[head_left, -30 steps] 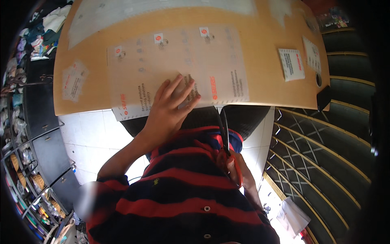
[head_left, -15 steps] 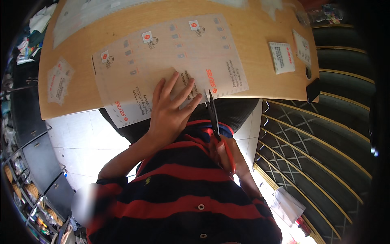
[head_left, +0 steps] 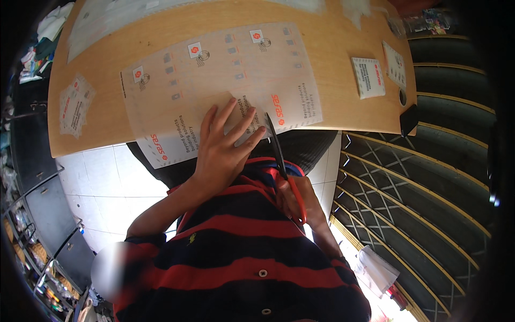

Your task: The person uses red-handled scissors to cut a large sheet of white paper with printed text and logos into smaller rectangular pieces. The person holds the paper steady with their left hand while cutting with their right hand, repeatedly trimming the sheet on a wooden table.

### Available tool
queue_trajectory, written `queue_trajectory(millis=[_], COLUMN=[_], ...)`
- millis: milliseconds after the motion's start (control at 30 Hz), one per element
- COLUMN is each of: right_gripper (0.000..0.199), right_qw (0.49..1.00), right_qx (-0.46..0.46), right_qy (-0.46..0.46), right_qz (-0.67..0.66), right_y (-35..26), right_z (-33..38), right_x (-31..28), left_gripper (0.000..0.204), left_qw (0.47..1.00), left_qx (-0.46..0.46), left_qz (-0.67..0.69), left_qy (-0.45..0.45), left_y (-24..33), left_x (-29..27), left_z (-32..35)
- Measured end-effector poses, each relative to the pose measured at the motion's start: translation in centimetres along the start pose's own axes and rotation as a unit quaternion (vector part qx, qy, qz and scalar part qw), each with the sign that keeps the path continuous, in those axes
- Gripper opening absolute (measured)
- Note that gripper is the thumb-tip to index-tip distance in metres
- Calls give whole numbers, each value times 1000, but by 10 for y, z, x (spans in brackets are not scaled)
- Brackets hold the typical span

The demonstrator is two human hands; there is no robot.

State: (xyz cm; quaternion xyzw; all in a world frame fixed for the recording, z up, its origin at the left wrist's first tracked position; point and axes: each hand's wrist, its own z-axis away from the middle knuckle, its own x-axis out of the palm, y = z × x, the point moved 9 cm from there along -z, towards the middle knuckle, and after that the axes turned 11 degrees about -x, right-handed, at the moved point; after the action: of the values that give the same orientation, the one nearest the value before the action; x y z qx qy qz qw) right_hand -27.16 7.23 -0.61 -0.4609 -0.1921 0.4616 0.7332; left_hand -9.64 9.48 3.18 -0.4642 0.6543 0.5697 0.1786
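Note:
A large, thin translucent sheet printed with orange and black lies on the wooden table, its near edge hanging past the table edge. My left hand rests on the sheet with its fingers spread, pressing near its close edge. In my right hand is a pair of scissors with black blades and red-orange handles. The blades point away from me and meet the sheet's near edge, just right of my left fingers. How far apart the blades are is hard to make out.
Smaller printed packets lie on the table: one at the left, a folded white one at the right. More clear plastic sheeting covers the far side. A dark slatted shutter stands right, grey cabinets left.
The scissors have shifted slightly left and forward, with the blade tip now over the sheet nearer my left fingers. My left hand keeps its place on the sheet. The whole view has moved a little.

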Motion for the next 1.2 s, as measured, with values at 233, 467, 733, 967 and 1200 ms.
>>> queue_trajectory(millis=[233, 467, 733, 967, 1200], right_gripper=[47, 53, 63, 76, 71], right_qw=[997, 999, 999, 996, 999], right_qx=[-70, 1, -33, -60, -15], right_qy=[33, 37, 37, 52, 27], right_qz=[7, 24, 3, 29, 13], right_y=[5, 12, 8, -6, -17], right_z=[-3, -7, -12, -26, -36], right_x=[0, -1, 3, -1, -5], left_gripper=[36, 37, 31, 24, 28], left_qw=[1000, 1000, 999, 999, 999], left_qx=[14, -8, -13, -20, -20], left_qz=[7, 14, 36, 26, 44], left_qy=[10, -8, 0, 15, 4], left_y=[5, 11, 19, 18, 21], left_x=[-2, -1, -4, -9, -14], left_z=[3, 6, 9, 5, 7])
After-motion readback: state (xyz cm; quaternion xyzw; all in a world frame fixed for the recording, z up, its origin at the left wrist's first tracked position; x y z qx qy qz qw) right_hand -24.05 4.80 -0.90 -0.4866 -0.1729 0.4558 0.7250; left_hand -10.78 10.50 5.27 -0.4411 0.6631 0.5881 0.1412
